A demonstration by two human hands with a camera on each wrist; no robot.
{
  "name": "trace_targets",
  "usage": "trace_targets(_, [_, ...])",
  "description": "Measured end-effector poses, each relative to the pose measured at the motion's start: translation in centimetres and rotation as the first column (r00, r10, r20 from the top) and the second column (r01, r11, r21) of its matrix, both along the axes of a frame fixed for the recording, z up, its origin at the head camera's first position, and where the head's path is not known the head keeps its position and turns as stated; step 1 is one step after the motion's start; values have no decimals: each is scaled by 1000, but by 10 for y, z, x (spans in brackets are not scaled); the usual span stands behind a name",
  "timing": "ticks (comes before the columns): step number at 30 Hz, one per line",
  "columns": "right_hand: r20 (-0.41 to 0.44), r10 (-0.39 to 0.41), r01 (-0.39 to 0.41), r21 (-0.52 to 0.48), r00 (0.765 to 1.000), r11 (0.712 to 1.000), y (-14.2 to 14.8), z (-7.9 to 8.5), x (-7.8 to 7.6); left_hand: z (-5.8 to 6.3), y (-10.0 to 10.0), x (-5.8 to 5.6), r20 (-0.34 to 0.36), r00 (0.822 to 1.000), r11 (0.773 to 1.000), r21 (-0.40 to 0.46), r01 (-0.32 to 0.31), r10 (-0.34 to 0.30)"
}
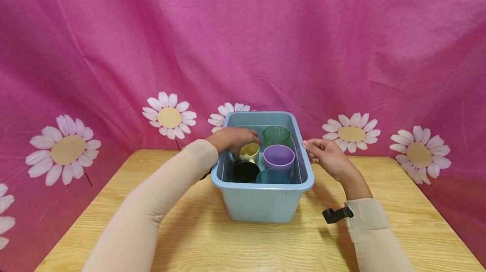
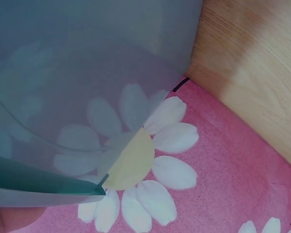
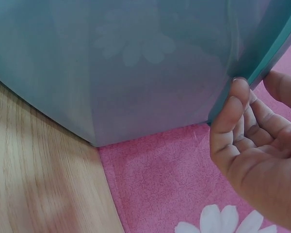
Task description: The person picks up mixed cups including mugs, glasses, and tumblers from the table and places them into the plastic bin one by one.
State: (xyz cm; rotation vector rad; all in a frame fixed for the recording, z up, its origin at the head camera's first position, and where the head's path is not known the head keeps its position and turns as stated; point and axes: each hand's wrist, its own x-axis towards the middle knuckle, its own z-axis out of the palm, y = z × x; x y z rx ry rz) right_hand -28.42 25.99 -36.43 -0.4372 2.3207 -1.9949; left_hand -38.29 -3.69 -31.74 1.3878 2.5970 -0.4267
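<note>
A light blue plastic bin stands on the table with several cups in it. Over its left rim reaches my left hand, fingers bent downward at a gold cup; whether they grip it is hidden. In the left wrist view only a bit of that hand shows beneath the rim. My right hand pinches the bin's right rim between thumb and finger, as the right wrist view shows of the hand. Near the gold cup are a black cup, a purple cup, a green clear cup and a blue clear cup.
The wooden table extends on both sides of the bin and in front of it. A pink cloth with white daisies hangs behind and at the sides. A black strap is on the right wrist.
</note>
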Motion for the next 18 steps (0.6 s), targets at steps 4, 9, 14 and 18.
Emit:
trace_targets(4, [-3, -2, 2, 4, 1000, 1000, -1, 1, 0, 0, 0, 1, -16, 1000, 1000, -23, -10, 10])
trace_targets(9, [-6, -6, 6, 12, 1000, 1000, -2, 1, 2, 0, -1, 4, -7, 998, 997, -48, -63, 62])
trace_targets(14, [-5, -9, 9, 9, 1000, 1000, -2, 1, 2, 1, -1, 6, -22, 995, 993, -64, -98, 97])
trace_targets(18, [7, -22, 22, 22, 1000, 1000, -2, 1, 2, 2, 0, 8, -33, 995, 993, -62, -97, 96])
